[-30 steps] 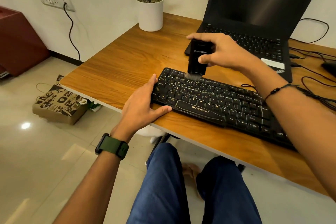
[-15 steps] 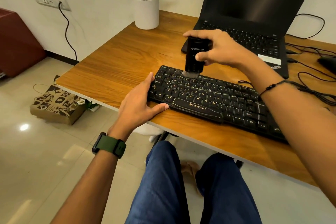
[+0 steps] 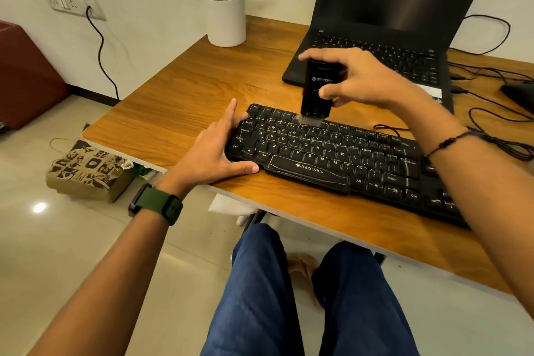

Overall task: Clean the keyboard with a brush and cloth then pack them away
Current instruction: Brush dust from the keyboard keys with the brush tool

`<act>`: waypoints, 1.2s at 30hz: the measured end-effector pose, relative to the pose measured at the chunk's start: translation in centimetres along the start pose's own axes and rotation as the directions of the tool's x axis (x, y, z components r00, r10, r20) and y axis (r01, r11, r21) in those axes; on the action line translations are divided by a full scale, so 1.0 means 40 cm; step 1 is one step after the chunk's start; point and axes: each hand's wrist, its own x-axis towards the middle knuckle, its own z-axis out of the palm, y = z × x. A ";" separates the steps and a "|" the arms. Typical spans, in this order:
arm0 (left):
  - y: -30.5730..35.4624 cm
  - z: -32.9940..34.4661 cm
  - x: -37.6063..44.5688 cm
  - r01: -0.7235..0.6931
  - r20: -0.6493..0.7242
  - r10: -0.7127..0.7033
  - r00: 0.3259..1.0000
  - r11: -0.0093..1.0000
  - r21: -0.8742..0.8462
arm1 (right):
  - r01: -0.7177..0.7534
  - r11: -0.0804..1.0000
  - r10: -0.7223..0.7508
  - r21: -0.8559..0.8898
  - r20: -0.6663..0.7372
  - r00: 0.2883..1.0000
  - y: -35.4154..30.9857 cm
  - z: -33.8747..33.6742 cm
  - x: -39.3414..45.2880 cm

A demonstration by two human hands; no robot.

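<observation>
The fingers (image 3: pixel 315 52) of the right hand (image 3: pixel 367 78) were curled round the upper part of a tall black rectangular plastic brush (image 3: pixel 318 92), the thumb pressed on its near face, holding it upright with its grey bristles touching the number row at the upper left of the long black plastic keyboard (image 3: pixel 332 150). The left hand (image 3: pixel 213 150) lay flat and spread, gripping nothing, its fingers straight against the keyboard's left end and its thumb along the front edge, seemingly bracing the keyboard. The keyboard sat aslant near the front edge of the brown wooden worktop (image 3: pixel 173 112), with an open black laptop (image 3: pixel 390 23) just behind it, a white cylindrical plant pot (image 3: pixel 226 23) at the far left corner, and dark cables (image 3: pixel 491 112) trailing to the right. A printed brown paper bag (image 3: pixel 86 170) stood on the tiled floor below. No cloth could be seen in this view. By my reading the brushing step was in hand and at an early stage, with only the left end of the top rows reached. The next move would call for sweeping the bristles rightward along the rows, with the left hand steadying the keyboard, before any wiping or packing away.
</observation>
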 end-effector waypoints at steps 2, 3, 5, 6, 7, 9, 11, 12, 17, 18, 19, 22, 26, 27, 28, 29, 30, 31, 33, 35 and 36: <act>-0.003 0.001 0.000 -0.012 -0.013 0.012 1.000 1.000 0.008 | -0.020 1.000 0.020 0.000 0.013 1.000 0.010 -0.035 -0.025; -0.005 0.000 0.000 -0.015 -0.015 0.015 1.000 1.000 0.012 | -0.024 1.000 0.024 0.000 0.008 1.000 0.011 -0.048 -0.032; -0.007 0.001 0.000 -0.010 -0.014 0.010 1.000 1.000 0.014 | -0.038 0.999 0.038 0.001 -0.005 0.999 0.009 -0.054 -0.033; -0.008 0.003 0.000 -0.006 -0.016 0.006 1.000 1.000 0.010 | -0.043 0.999 0.043 -0.003 0.001 0.999 0.005 -0.046 -0.028; -0.009 0.005 0.000 -0.004 -0.017 0.004 1.000 1.000 0.008 | -0.042 0.999 0.042 -0.010 0.010 0.999 0.001 -0.031 -0.020; -0.012 0.006 0.000 -0.002 -0.016 0.003 1.000 1.000 0.011 | -0.018 0.999 0.019 -0.028 0.008 1.000 -0.009 0.009 0.002; -0.013 0.006 0.001 0.003 -0.014 -0.003 1.000 1.000 0.010 | 0.022 1.000 -0.022 -0.001 -0.024 0.999 -0.024 0.040 0.021; -0.013 0.007 0.002 0.005 -0.014 -0.005 1.000 1.000 0.005 | 0.040 0.998 -0.038 0.039 -0.047 0.998 -0.029 0.049 0.026; -0.007 0.007 0.001 0.005 -0.013 -0.005 1.000 1.000 -0.012 | 0.045 0.990 -0.031 0.132 -0.107 0.994 -0.009 0.041 0.007; -0.007 0.007 0.001 0.006 -0.014 -0.006 1.000 1.000 -0.015 | 0.021 0.994 -0.012 0.103 -0.090 0.996 0.000 0.029 -0.004; -0.008 0.007 0.001 0.006 -0.016 -0.006 1.000 1.000 -0.018 | -0.003 0.997 0.008 0.073 -0.073 0.997 0.007 0.013 -0.017; -0.007 0.007 0.001 -0.010 -0.030 0.010 1.000 1.000 -0.016 | -0.039 0.999 0.038 -0.031 -0.041 0.998 0.017 -0.045 -0.061; -0.006 0.007 0.001 -0.018 -0.038 0.018 0.999 1.000 -0.003 | -0.066 0.997 0.062 -0.049 -0.072 0.995 0.027 -0.082 -0.090; -0.006 0.006 0.001 -0.015 -0.037 0.015 0.999 1.000 -0.007 | -0.077 0.996 0.074 -0.036 -0.060 0.995 0.029 -0.074 -0.088; -0.006 0.005 0.001 -0.012 -0.034 0.011 0.999 1.000 -0.014 | -0.082 0.996 0.080 -0.024 -0.051 0.995 0.030 -0.059 -0.081; -0.005 0.005 0.001 -0.008 -0.031 0.008 0.999 1.000 -0.021 | -0.077 0.997 0.076 -0.017 -0.047 0.996 0.029 -0.042 -0.071; -0.005 0.005 0.000 -0.004 -0.029 0.003 1.000 1.000 -0.027 | -0.065 0.998 0.064 -0.014 -0.047 0.997 0.024 -0.024 -0.057; -0.005 0.004 0.001 0.001 -0.027 -0.002 1.000 0.999 -0.033 | -0.047 0.999 0.047 -0.010 -0.049 0.998 0.016 -0.007 -0.042; -0.006 0.003 0.002 0.004 -0.024 -0.005 1.000 0.999 -0.040 | -0.015 1.000 0.016 0.007 -0.055 0.998 -0.003 0.023 -0.010; -0.006 0.003 0.002 0.002 -0.027 -0.003 1.000 0.999 -0.041 | 0.002 0.999 0.001 0.049 -0.065 0.998 -0.023 0.050 0.025; -0.006 0.003 0.001 0.002 -0.030 -0.003 1.000 0.999 -0.044 | 0.011 0.997 -0.005 0.079 -0.074 0.997 -0.033 0.063 0.041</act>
